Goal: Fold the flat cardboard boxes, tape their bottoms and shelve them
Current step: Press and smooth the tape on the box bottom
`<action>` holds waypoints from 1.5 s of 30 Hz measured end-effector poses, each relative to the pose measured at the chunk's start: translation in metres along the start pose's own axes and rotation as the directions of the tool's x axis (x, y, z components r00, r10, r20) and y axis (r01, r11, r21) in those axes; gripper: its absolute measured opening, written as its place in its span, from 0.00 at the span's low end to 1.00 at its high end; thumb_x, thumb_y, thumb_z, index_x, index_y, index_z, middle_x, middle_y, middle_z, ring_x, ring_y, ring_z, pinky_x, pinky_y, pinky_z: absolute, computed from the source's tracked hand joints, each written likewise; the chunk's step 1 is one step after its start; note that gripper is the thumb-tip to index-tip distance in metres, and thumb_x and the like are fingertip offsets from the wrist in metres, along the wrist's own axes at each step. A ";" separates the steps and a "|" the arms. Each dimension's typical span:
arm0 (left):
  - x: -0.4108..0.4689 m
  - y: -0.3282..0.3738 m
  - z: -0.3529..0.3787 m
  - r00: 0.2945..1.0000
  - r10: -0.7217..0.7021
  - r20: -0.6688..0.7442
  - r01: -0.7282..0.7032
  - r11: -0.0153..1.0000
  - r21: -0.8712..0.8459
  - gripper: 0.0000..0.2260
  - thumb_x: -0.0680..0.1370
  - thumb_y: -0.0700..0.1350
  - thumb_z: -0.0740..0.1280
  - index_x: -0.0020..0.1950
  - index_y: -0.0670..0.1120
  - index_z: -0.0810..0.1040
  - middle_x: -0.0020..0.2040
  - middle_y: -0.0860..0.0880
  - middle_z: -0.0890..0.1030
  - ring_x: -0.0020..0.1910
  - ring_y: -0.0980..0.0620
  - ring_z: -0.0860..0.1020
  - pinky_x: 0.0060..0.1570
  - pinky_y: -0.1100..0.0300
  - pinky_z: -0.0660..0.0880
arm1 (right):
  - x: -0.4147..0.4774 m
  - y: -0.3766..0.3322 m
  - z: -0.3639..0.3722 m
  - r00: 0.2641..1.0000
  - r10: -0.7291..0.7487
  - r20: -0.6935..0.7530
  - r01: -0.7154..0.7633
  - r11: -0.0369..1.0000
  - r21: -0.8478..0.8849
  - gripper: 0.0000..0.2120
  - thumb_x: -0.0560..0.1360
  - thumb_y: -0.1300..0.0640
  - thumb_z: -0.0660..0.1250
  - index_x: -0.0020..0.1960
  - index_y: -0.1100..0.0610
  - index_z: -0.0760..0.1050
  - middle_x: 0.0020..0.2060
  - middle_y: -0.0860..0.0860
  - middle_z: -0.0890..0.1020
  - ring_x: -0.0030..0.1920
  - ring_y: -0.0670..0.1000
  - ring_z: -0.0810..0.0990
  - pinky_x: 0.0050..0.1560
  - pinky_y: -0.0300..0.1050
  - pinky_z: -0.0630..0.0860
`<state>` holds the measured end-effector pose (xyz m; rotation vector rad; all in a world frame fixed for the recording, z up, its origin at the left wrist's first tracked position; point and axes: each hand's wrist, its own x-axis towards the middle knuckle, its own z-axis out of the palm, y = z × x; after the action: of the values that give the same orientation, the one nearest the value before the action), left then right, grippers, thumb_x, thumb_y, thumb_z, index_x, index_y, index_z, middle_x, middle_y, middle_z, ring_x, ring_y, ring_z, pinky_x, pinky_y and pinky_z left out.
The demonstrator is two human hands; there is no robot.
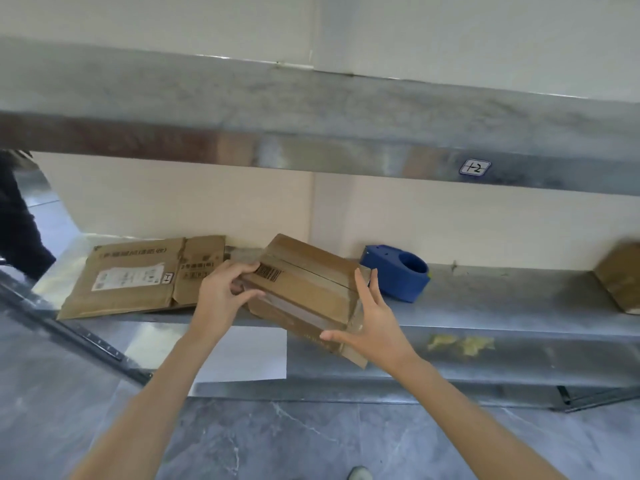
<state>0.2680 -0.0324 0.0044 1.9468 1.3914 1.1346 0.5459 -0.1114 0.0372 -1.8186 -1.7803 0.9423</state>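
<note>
Right now I am holding a small folded brown cardboard box (304, 285) between both hands, tilted, with its far part over the front edge of the grey metal shelf (502, 306). My left hand (221, 296) is gripping the box's left end, thumb and fingers curled around the corner beside a printed black barcode (268, 271). My right hand (370, 327) is lying spread against the box's right end, fingers fanned upward and thumb reaching under the lower edge; it is pressing flat rather than pinching. Clear tape is showing along the box's near face.

To the left, a flat unfolded brown cardboard box with a white label (138, 278) is lying on the same shelf, just beside the box I am holding. To the right, a blue plastic tape dispenser (398, 275) is sitting on the shelf near my right fingers. At the far right edge, another brown cardboard box (620, 278) is resting, partly out of view. Above, a second metal shelf (311, 109) is carrying a small handwritten tag (475, 167).
</note>
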 end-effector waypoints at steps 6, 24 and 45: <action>-0.012 -0.003 -0.019 0.998 -0.004 0.062 0.012 0.992 -0.129 0.18 0.69 0.43 0.75 0.59 0.50 0.82 0.48 0.57 0.81 0.48 0.51 0.82 0.49 0.51 0.82 | 0.006 0.004 0.003 0.993 -0.050 -0.108 0.051 0.999 0.008 0.51 0.67 0.46 0.78 0.80 0.46 0.50 0.80 0.51 0.50 0.68 0.51 0.70 0.63 0.27 0.66; -0.013 -0.002 -0.038 0.894 -0.073 0.443 0.124 0.988 -0.087 0.52 0.55 0.60 0.84 0.74 0.65 0.62 0.71 0.67 0.57 0.73 0.65 0.58 0.74 0.54 0.61 | 0.025 0.008 -0.014 0.963 -0.194 -0.189 0.230 0.954 0.191 0.32 0.70 0.71 0.74 0.64 0.42 0.74 0.64 0.48 0.78 0.65 0.42 0.74 0.64 0.36 0.74; -0.048 -0.001 -0.051 0.983 -0.147 0.113 0.157 0.984 -0.082 0.47 0.53 0.62 0.81 0.70 0.58 0.68 0.68 0.62 0.61 0.69 0.65 0.61 0.62 0.68 0.70 | 0.094 -0.025 -0.007 0.958 -0.221 0.184 0.184 0.962 0.199 0.37 0.72 0.64 0.75 0.72 0.42 0.61 0.61 0.29 0.68 0.57 0.23 0.69 0.54 0.20 0.67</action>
<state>0.2186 -0.0803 0.0147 1.7780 1.3821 0.9914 0.5284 -0.0157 0.0438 -1.4392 -1.8912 1.1994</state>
